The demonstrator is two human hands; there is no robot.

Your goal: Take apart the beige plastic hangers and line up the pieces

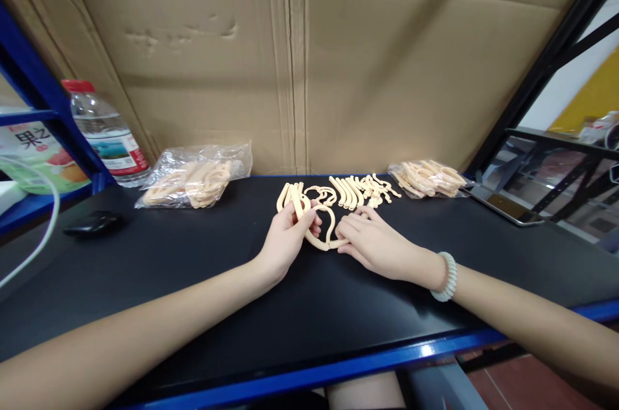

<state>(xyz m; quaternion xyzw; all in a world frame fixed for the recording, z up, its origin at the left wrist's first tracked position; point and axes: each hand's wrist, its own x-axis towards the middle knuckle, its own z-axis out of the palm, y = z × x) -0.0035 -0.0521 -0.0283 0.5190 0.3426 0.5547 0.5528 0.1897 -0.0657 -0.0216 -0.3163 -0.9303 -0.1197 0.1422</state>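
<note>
My left hand [291,234] pinches a pale cream curved piece [317,242], thick and hook-shaped, that runs up past the fingers. A thinner S-shaped part rises from its lower bend. My right hand [370,239] is closed on the right end of the same curved piece, its fingertips covering that end. Just behind the hands lie more cream pieces: U-shaped ones [284,194], ring-like curved ones [323,193], a row of long curved strips [346,193] and a heap of small knobbed ones [377,189].
Clear plastic bags of cream pieces lie at back left [193,181] and back right [428,178]. A water bottle [109,139] and a black mouse [94,223] are on the left. A phone-like flat device [505,205] rests at right. Cardboard [387,62] walls the back.
</note>
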